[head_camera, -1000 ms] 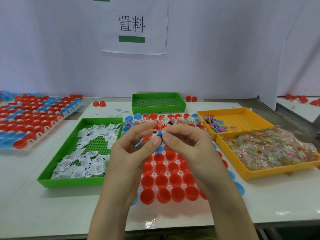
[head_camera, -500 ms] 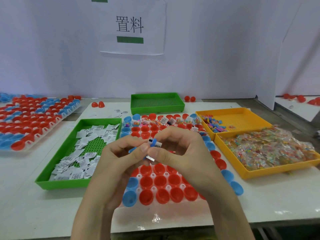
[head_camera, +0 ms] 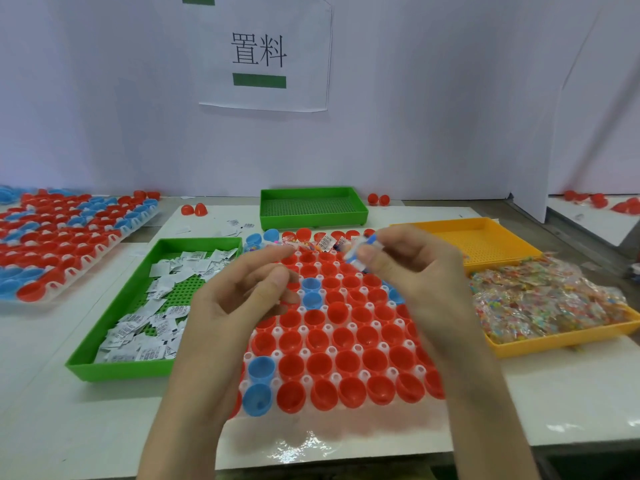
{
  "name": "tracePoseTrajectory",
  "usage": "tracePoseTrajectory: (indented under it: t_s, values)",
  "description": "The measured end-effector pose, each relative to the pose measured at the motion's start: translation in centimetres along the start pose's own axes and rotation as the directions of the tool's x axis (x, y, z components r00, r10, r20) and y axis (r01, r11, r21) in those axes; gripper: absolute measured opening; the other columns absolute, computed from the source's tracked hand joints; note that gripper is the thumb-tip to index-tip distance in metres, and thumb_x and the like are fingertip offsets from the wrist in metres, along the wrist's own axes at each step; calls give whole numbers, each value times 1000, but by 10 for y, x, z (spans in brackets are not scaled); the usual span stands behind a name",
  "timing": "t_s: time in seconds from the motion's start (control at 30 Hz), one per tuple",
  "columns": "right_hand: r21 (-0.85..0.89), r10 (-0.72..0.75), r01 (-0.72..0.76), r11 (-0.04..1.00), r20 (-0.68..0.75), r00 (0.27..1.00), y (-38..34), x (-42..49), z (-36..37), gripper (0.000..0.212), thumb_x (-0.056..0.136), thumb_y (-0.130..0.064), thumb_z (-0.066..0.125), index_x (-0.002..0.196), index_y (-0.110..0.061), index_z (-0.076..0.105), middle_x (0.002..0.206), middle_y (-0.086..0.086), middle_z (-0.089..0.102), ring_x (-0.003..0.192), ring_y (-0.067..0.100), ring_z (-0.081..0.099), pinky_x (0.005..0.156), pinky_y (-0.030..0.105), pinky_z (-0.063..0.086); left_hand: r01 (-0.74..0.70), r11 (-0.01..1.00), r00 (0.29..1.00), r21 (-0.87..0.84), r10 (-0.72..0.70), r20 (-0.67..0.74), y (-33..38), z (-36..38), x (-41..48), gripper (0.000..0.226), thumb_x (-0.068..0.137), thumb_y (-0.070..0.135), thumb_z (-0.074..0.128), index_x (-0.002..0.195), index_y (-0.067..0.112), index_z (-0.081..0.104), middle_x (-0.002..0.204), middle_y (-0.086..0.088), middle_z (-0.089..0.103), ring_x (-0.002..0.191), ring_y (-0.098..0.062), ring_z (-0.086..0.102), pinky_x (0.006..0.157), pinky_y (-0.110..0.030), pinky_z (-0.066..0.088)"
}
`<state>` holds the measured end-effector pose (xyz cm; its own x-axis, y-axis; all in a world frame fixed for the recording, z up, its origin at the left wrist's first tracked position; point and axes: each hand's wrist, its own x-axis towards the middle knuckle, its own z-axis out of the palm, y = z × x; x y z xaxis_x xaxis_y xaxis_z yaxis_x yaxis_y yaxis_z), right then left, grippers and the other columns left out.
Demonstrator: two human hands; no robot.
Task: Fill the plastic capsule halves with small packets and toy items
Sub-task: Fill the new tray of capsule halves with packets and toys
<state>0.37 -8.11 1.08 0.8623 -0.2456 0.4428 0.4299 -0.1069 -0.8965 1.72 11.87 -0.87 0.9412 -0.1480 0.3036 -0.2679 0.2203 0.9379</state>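
2 green gridded trays, 2 yellow trays | round red/blue capsule halves racked mid-frame | right hand grip pinches blue-white toy above them | left hand grip slack, empty

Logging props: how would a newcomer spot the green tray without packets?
Find the paper sign hung at the back. Right below it sits the far green tray. Unlike the nearer green tray heaped with white packets, it shows only its perforated floor.
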Motion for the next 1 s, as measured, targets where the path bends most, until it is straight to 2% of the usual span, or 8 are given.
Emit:
tracePoseTrajectory:
  t_s: [0.07,0.13,0.3,0.47,0.57,0.83,0.9,1.0]
  values:
    - [-149,-39,23,989,-107,993,0,19,-19,10,77,-24,82,80,-26,73,80,-10,76,76,10,71,70,16,56,-11,999,998,-36,8,-70,0,-3,1,29,73,39,80,100,28,79,89,0,74,79,-14,69,72,-20,56]
    - [-310,-68,24,950,-133,989,6,42,-31,16,76,-23,85,75,-30,71,74,-19,73,68,1,66,63,12,53,-16,997,990,-76,5,-141,1,-7,1,25,69,40,73,91,28,79,85,1,72,76,-13,67,69,-20,56]
    - [-598,41,35,801,113,993,41,85,-34,16,75,-26,87,76,-18,73,73,-8,72,61,-2,61,55,10,45,-46,982,962,-183,-6,-274,1,-15,5,11,77,24,67,83,22,75,76,2,68,67,-11,62,65,-18,54]
    - [-642,138,54,765,246,959,66,99,-26,18,73,-24,88,70,-24,71,62,-16,69,58,-8,61,51,7,42,-61,982,947,-179,0,-320,-1,-21,5,10,88,15,62,88,18,72,75,4,66,68,-11,60,64,-17,53]
    - [-648,152,88,756,305,940,75,102,-17,19,74,-20,88,68,-25,71,56,-26,64,55,-9,60,51,6,41,-57,982,944,-182,-6,-328,0,-21,5,9,84,18,64,87,19,72,75,4,66,68,-11,61,64,-17,53]
    - [-738,163,128,662,308,937,91,102,-13,31,72,-24,89,55,-35,65,60,-21,65,59,-10,59,56,12,38,-70,984,920,-161,1,-392,0,-30,5,12,94,11,59,93,16,70,76,3,66,68,-10,61,66,-17,54]
    - [-750,165,120,650,293,942,92,102,-11,32,72,-24,88,54,-35,63,55,-25,61,58,-8,59,62,17,41,-67,985,916,-159,-3,-401,-1,-31,6,13,95,11,59,93,16,71,76,3,66,68,-10,61,66,-17,54]
    - [-795,177,121,594,276,945,92,98,-7,28,74,-28,86,57,-34,65,67,-24,60,82,3,59,94,43,45,-71,986,914,-149,4,-405,0,-31,5,15,95,13,60,89,21,72,77,3,67,69,-10,62,67,-18,54]
